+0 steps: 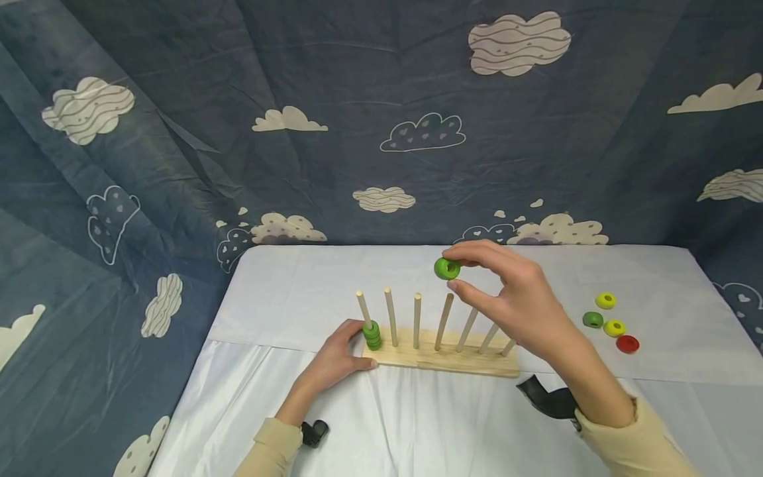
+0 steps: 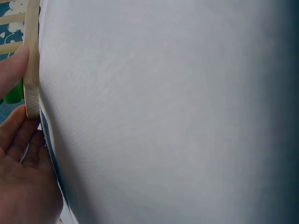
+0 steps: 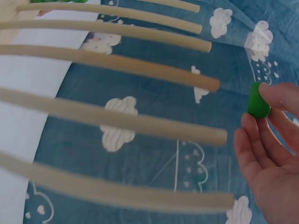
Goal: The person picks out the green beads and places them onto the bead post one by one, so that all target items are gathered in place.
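Observation:
A wooden peg board [image 1: 453,362] with a row of several upright pegs stands on the white-covered table. My left hand [image 1: 335,356] holds its left end, thumb at the front edge and fingers behind. On the leftmost peg, next to that hand, sits a short stack of green beads [image 1: 373,336]. My right hand [image 1: 524,305] pinches a single green bead [image 1: 441,270] between thumb and fingertips, above the pegs near the middle of the row. In the right wrist view, the held bead [image 3: 258,102] is apart from the peg tips.
Loose beads lie at the right of the table: a green one [image 1: 593,319], a red one [image 1: 628,344], and two yellow ones, the farther yellow bead [image 1: 606,301] behind the rest. A dark cloud-patterned curtain [image 1: 357,159] hangs behind the table. A black strap [image 1: 551,401] hangs from the right wrist.

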`<state>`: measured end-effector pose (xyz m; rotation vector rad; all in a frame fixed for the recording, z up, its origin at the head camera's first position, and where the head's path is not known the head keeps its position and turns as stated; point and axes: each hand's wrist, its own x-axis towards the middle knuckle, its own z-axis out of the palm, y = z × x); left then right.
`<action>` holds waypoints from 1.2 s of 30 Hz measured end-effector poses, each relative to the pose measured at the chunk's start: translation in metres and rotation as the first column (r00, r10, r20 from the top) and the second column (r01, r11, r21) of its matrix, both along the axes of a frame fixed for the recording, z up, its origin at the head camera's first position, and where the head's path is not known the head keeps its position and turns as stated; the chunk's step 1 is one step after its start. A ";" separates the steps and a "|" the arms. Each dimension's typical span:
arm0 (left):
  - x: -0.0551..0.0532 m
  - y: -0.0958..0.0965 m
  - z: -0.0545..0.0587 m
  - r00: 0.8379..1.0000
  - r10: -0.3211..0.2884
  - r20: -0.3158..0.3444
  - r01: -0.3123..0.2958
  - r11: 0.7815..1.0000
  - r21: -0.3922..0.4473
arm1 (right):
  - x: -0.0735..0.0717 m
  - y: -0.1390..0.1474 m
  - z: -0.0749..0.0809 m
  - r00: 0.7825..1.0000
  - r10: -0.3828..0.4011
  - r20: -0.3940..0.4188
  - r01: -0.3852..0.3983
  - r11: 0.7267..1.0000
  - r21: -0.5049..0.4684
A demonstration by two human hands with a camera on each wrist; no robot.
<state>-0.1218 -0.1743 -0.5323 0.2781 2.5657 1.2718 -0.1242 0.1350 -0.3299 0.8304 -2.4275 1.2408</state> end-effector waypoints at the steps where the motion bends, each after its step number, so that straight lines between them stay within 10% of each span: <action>1: 0.000 0.000 0.000 1.000 -0.001 0.000 0.001 1.000 0.000 | -0.001 -0.003 0.001 1.000 0.010 0.001 -0.010 1.000 -0.005; 36: 0.000 0.001 0.003 1.000 -0.008 -0.004 0.008 1.000 0.009 | -0.029 -0.073 0.003 0.927 0.326 0.186 -0.333 0.943 0.006</action>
